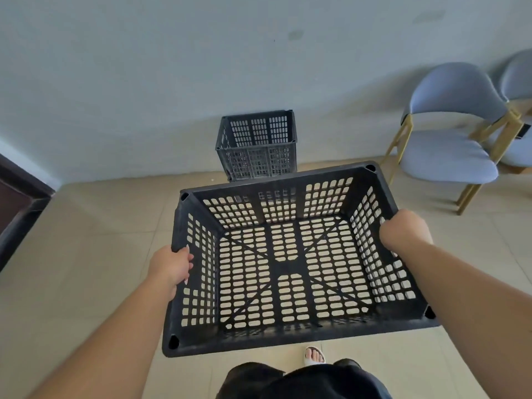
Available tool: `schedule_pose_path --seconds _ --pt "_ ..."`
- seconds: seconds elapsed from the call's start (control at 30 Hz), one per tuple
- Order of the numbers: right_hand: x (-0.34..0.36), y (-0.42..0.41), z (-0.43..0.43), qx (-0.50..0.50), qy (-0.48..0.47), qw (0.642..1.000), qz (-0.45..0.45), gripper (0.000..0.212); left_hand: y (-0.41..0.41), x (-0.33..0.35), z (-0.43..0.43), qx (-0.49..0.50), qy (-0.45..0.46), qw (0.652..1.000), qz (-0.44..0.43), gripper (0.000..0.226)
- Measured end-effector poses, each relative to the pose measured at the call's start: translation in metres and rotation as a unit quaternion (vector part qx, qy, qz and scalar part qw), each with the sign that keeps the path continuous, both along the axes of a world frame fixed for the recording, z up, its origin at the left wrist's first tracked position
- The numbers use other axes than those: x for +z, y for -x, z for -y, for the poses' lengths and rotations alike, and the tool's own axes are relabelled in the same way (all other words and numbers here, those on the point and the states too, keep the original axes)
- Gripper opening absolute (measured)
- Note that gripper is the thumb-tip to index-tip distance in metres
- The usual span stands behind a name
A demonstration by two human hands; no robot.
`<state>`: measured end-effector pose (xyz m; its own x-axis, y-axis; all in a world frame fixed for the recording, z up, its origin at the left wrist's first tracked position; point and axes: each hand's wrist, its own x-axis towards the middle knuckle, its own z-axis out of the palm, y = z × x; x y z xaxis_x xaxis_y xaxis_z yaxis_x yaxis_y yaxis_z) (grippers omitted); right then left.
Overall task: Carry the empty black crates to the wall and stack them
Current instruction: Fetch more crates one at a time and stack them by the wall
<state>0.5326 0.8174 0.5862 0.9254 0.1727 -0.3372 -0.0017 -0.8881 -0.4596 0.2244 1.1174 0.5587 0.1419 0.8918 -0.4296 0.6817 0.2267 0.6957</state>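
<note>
I hold an empty black slotted crate (288, 335) level in front of me, above the tiled floor. My left hand (171, 266) grips its left rim and my right hand (404, 230) grips its right rim. Ahead, a stack of black crates (257, 145) stands on the floor against the pale wall (144, 82), just beyond the far edge of the crate I carry. Its top crate is empty.
Two blue upholstered chairs with wooden legs (449, 139) stand against the wall at the right. A dark door frame (20, 208) is at the left edge. One sandalled foot (315, 355) shows below the crate on beige floor tiles (100, 226).
</note>
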Motion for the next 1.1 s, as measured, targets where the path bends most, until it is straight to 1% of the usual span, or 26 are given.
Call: schedule_pose_path --seconds 0.1,0.23,0.43,0.6,0.83,1.0,1.1 --pt "0.007 -0.035 -0.035 -0.009 -0.013 1.000 0.003 0.019 -0.032 0.008 -0.032 -0.014 -0.025 1.000 0.004 0.026" --pt "0.012 -0.078 -0.091 -0.021 -0.011 1.000 0.002 0.018 -0.079 0.020 -0.092 -0.026 -0.054 0.998 0.011 0.020" --pt "0.014 -0.141 -0.194 -0.016 -0.003 1.000 0.023 0.008 -0.148 0.009 -0.207 -0.034 -0.021 0.999 0.031 0.021" --pt "0.017 -0.188 -0.273 -0.023 0.013 0.999 0.034 0.022 -0.199 0.004 -0.295 -0.034 0.008 0.999 0.040 0.021" --pt "0.016 -0.255 -0.358 -0.055 0.009 0.998 0.030 0.024 -0.282 0.009 -0.399 -0.063 0.005 0.997 0.043 0.023" --pt "0.001 -0.321 -0.417 -0.048 0.016 0.999 0.020 0.014 -0.350 -0.001 -0.461 -0.064 -0.003 0.997 0.033 0.023" --pt "-0.008 -0.365 -0.450 -0.030 0.011 0.999 0.014 0.022 -0.387 -0.006 -0.488 -0.059 -0.011 0.998 0.027 0.024"
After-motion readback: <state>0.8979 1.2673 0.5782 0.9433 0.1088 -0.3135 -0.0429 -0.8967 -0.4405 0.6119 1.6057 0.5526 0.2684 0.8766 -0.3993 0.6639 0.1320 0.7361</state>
